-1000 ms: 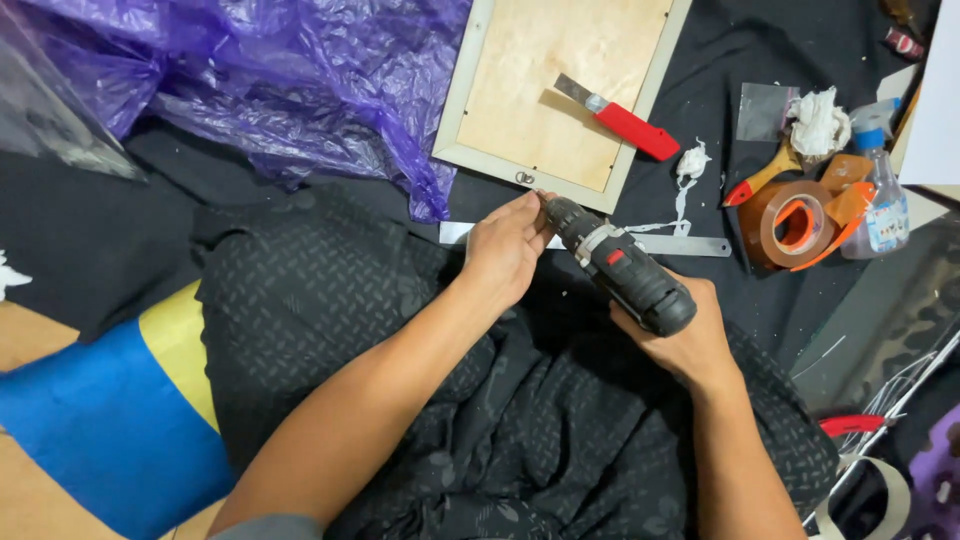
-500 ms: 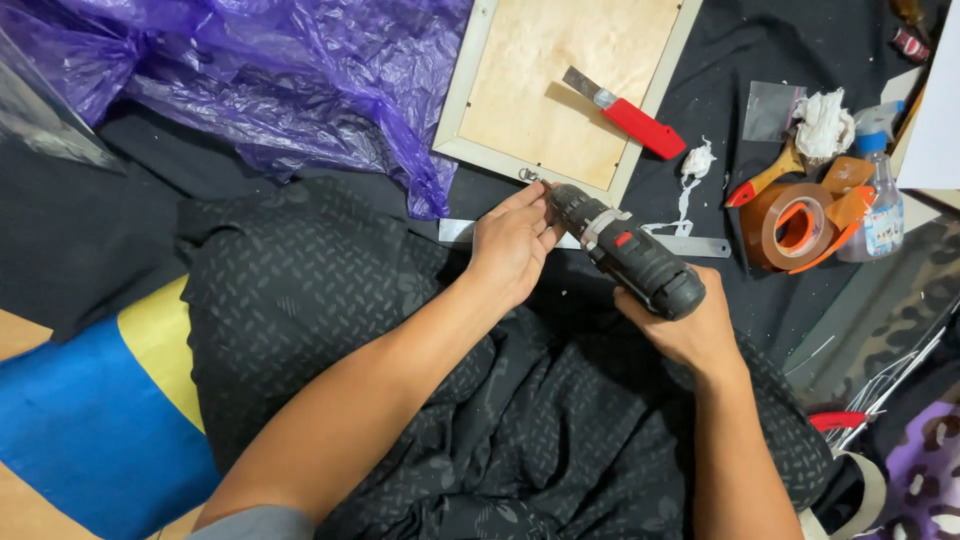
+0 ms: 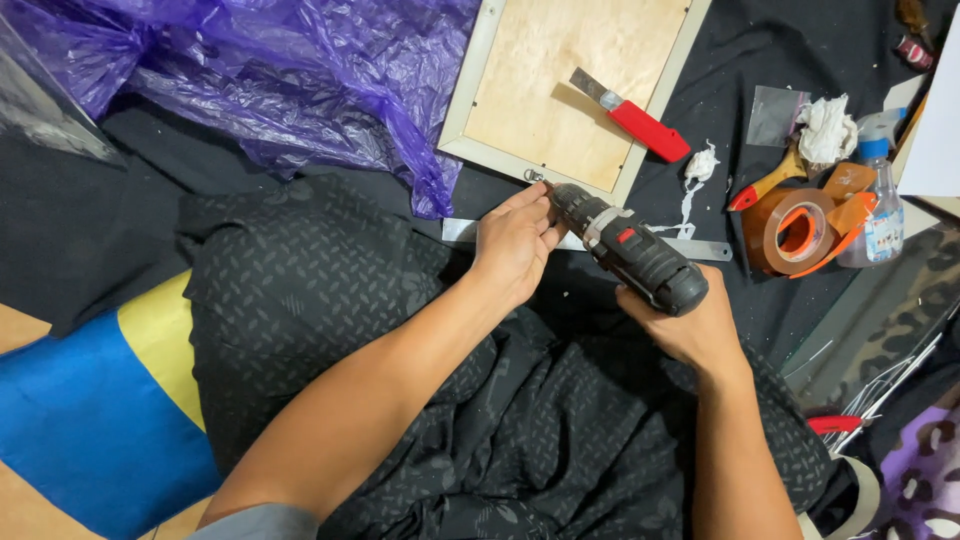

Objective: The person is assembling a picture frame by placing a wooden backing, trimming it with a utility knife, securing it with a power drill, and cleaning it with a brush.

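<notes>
My right hand [image 3: 688,325] grips the handle of a black cordless drill [image 3: 630,250] with a small red switch. Its nose points up and left at the near edge of a wooden-backed picture frame [image 3: 520,160] with a pale border. A small metal fitting [image 3: 533,178] sits on that edge at the drill's tip. My left hand [image 3: 515,240] rests beside the drill's chuck, fingers curled against it near the frame's edge. A metal ruler [image 3: 700,249] lies under the drill on the black cloth.
A red-handled scraper [image 3: 640,122] lies on the frame's back. To the right are a tape dispenser [image 3: 800,228], a small brush [image 3: 765,184], a spray bottle [image 3: 880,200] and crumpled tissue [image 3: 825,128]. Purple plastic sheet [image 3: 270,70] lies upper left; a blue-and-yellow cushion [image 3: 90,410] lower left.
The drill and both hands have stayed at the frame's near edge; the view has shifted slightly. The left fingers sit a little closer around the chuck.
</notes>
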